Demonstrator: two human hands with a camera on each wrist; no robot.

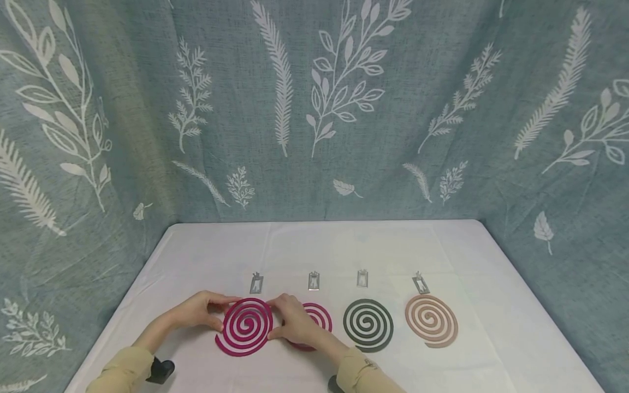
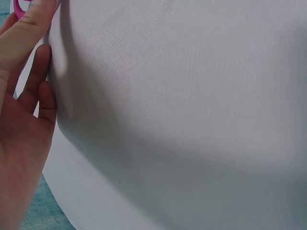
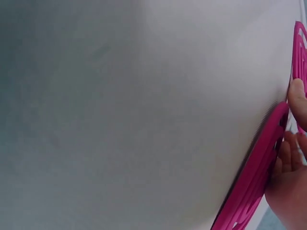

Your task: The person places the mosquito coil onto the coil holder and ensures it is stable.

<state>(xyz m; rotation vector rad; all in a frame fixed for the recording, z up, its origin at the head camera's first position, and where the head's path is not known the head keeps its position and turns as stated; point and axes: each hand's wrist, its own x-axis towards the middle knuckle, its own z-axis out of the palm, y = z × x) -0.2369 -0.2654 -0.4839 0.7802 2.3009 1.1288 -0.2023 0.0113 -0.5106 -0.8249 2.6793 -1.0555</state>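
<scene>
Spiral (image 1: 247,326), magenta, flat, held in the grip of left hand (image 1: 199,310) and right hand (image 1: 296,322).

a right hand (image 1: 296,322) hides the nine o'clock side of a second pink coil (image 1: 321,315); the right sleeve (image 1: 363,372) is cropped near five o'clock. shapes inside the metal clips (image 1: 314,280) are too small to tell. the left wrist view crops the held pink coil (image 2: 17,9) at ten o'clock.
</scene>
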